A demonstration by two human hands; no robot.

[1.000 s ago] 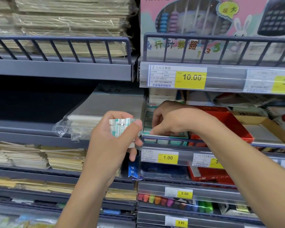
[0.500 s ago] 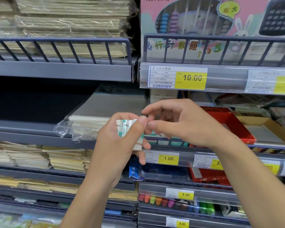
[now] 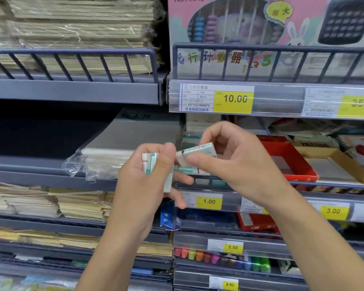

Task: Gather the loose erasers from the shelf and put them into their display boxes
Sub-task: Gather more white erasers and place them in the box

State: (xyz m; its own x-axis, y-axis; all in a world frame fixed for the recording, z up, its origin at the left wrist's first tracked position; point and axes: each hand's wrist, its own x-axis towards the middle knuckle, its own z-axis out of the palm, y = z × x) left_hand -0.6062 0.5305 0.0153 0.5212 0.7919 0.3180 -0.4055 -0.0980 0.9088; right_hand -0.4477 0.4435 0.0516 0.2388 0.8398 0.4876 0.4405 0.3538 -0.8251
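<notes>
A small stack of erasers [image 3: 153, 164] is gripped upright in the left hand [image 3: 143, 185], thumb pressed over its top. A single eraser [image 3: 195, 155] is pinched, tilted, by the right hand [image 3: 235, 162], its end touching the stack, in front of the shelf [image 3: 198, 186].

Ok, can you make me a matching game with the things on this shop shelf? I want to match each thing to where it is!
Things:
1. single eraser
2. stack of erasers
3. red box
4. 10.00 price tag

Places:
A. on the shelf, right of both hands
B. pinched in the right hand
C. on the shelf edge under the abacus box
D. held in the left hand

Pairs: 1-B, 2-D, 3-A, 4-C
</notes>
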